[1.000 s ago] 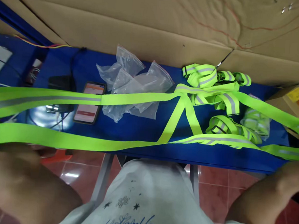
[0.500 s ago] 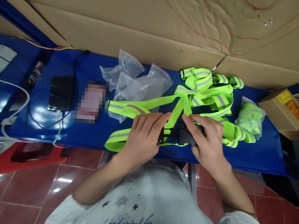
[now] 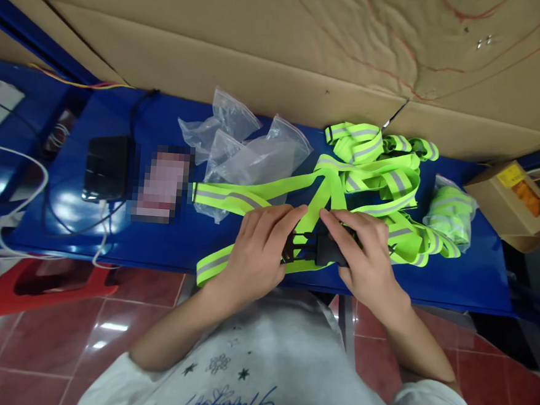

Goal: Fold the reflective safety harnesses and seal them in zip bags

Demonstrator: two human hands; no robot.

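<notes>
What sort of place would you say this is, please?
Probably a packing bench: a blue table against cardboard sheets, with neon reflective straps, empty zip bags and one bagged strap. The left hand and right hand hold a black buckle.

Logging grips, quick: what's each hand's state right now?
Left hand: closed, holding the left buckle half.
Right hand: closed, holding the right buckle half.

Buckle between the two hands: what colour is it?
Black; the buckle shows best in the head view.
</notes>
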